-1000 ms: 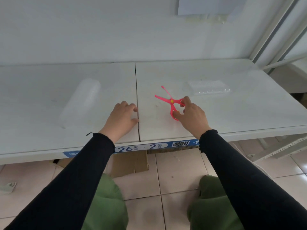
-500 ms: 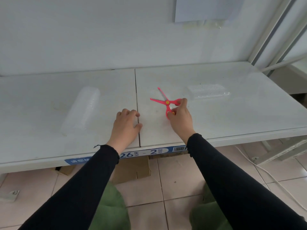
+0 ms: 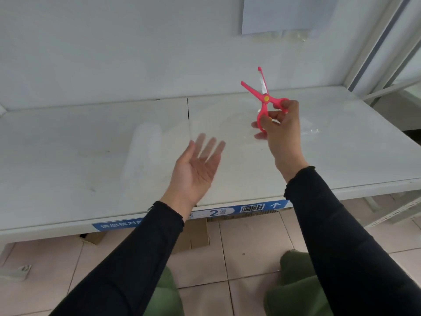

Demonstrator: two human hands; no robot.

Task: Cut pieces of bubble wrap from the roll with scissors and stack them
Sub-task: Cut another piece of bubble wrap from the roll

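Closest to us are two knees (image 3: 168, 293) in green trousers, and two black sleeves (image 3: 127, 258) that reach up from the bottom corners. Under them is a floor (image 3: 250, 242) of pale tiles. One flat bit of cardboard (image 3: 193, 238) lies on it below the table edge.

Next we see two hands. The left hand (image 3: 196, 172) is in the air above the table, palm up, fingers straight and spread wide, and it holds nothing (the fingers look blurry). The right hand (image 3: 282, 126) is higher and further right, also in the air. Its fingers curl through the loops of one pair of pink scissors (image 3: 265, 98). The scissors point up and away. Their two blades are spread in a V, with a yellow dot where they cross.

On the table (image 3: 68, 179) we count one roll (image 3: 141, 151) of bubble wrap. It lies on its side, left of the left hand and well apart from the scissors. Just right of the right hand a small shiny bit of cut wrap (image 3: 311, 130) peeks out on the table. We cannot tell how many pieces are there.

The table is white, with two boards that meet at one dark line (image 3: 188, 110) in the middle. One blue label (image 3: 257, 207) with a barcode runs along its front edge. Behind the table is a plain white wall (image 3: 114, 53) with one sheet of paper (image 3: 284, 14) stuck high up. Grey metal bars (image 3: 379, 42) stand at the far right.
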